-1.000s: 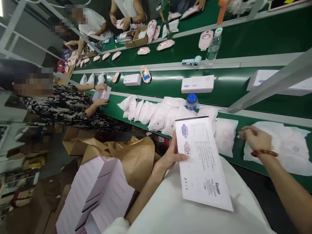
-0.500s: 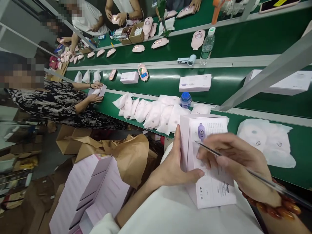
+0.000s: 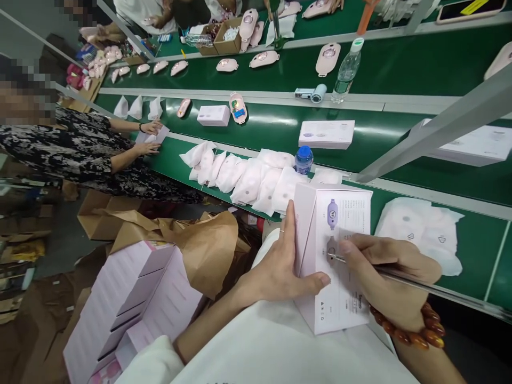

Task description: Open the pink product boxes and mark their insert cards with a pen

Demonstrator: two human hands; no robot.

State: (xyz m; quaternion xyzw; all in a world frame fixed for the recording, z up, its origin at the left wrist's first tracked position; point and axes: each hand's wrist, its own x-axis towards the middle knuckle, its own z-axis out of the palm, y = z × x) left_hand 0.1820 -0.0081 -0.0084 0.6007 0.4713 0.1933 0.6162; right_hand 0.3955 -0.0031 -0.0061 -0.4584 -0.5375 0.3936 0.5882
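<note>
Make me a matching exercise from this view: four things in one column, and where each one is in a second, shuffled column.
Things:
1. Pen
2. Amber bead bracelet
3. Blue-capped bottle
4. Pale pink box

Places:
A. In the left hand
B. Beside the white pouches
C. In the right hand
D. Around the wrist of that hand

Pairs: 1-C, 2-D, 3-B, 4-A

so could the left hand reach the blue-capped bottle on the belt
Probably yes, once the left hand lets go of the pale pink box; the blue-capped bottle stands just past it, with only white pouches beside it.
</note>
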